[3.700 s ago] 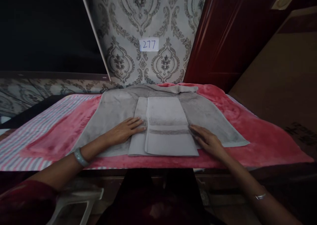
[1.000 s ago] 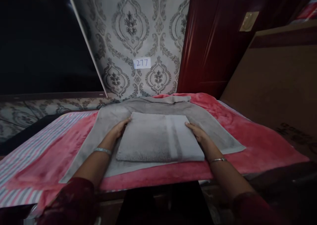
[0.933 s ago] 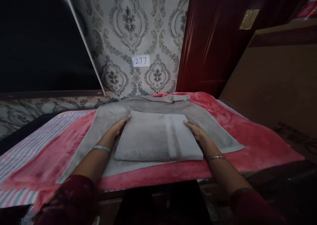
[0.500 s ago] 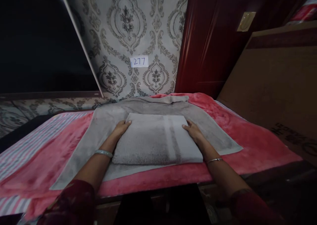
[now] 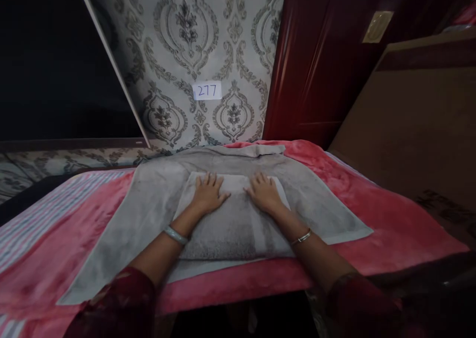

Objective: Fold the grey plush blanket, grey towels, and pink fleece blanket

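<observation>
Two bare hands on a folded towel, seen from above. The left hand (image 5: 209, 193) lies palm down on the far left part of the folded gray towel (image 5: 223, 234), its fingers spread apart and its thumb pointing right; the right hand (image 5: 265, 193) lies likewise on the far right part, fingers slightly apart, thumb pointing left. Neither hand grips anything. The folded towel, with pale banding toward its right side, rests on a larger spread gray towel (image 5: 145, 209), whose far edge is rumpled. Beneath is a red plush blanket (image 5: 364, 214), with a striped cloth (image 5: 55, 204) showing at left. Each wrist bears a bangle: pale green at left (image 5: 175, 235), silver-colored at right (image 5: 302, 237). Beyond, a paper label (image 5: 207, 90) marked 277 is on patterned wallpaper (image 5: 186, 30), between a dark screen (image 5: 59, 65) and a dark red panel (image 5: 312, 60); a cardboard box (image 5: 416, 125) stands far right.
</observation>
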`<state>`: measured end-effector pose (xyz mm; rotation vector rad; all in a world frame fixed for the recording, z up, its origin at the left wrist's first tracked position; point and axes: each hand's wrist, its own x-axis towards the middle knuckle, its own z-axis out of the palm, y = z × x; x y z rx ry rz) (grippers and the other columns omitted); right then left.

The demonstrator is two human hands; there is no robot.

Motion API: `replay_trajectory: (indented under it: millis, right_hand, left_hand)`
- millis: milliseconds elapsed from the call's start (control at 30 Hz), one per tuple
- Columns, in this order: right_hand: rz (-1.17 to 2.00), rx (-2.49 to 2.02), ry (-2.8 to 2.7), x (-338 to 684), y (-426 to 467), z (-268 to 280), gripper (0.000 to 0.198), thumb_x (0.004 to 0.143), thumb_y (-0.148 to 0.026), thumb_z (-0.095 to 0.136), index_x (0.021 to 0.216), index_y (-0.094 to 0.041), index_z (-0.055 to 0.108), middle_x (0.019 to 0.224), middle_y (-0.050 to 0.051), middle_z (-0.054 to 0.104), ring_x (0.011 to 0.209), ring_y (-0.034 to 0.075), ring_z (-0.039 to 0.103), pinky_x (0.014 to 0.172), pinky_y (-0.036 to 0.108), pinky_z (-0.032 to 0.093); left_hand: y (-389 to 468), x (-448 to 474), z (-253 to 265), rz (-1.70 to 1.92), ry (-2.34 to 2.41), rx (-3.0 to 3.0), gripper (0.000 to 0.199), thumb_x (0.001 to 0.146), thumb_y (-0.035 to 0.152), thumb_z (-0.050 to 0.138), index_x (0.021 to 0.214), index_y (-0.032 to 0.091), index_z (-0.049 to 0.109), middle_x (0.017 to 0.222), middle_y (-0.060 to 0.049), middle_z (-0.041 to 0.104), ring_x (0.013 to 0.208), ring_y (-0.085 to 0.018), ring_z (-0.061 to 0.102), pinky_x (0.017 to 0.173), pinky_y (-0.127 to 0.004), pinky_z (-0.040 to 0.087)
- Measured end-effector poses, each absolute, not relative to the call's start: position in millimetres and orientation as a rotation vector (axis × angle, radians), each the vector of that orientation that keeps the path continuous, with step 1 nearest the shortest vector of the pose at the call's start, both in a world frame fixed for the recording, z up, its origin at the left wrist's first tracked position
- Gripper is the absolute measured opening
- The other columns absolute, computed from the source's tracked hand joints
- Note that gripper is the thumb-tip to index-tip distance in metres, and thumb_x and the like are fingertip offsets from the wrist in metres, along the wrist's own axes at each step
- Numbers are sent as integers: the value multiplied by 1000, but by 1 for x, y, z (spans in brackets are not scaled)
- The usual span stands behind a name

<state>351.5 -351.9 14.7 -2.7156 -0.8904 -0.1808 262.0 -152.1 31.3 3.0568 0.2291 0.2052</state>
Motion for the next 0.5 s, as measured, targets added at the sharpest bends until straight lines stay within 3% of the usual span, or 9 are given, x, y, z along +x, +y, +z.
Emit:
replay_trajectory:
  millis: [300,500]
  right_hand:
    - [-83,-2811,-914,348,-355,-8,60,106,-52,32,158,-23,37,165,11,29,152,32,22,121,55,17]
    - [-102,-2815,-915,346,-354,-6,60,106,-51,31,158,-22,37,164,13,30,151,31,24,120,54,18]
  left_hand:
    - [-145,263,13,88,273,3075,74,98,64,35,157,21,36,166,-16,28,155,-35,20,122,-62,15]
    - [-132,261,18,38,388,3096,71,100,60,30,159,19,33,167,-14,25,156,-29,19,124,-60,8]
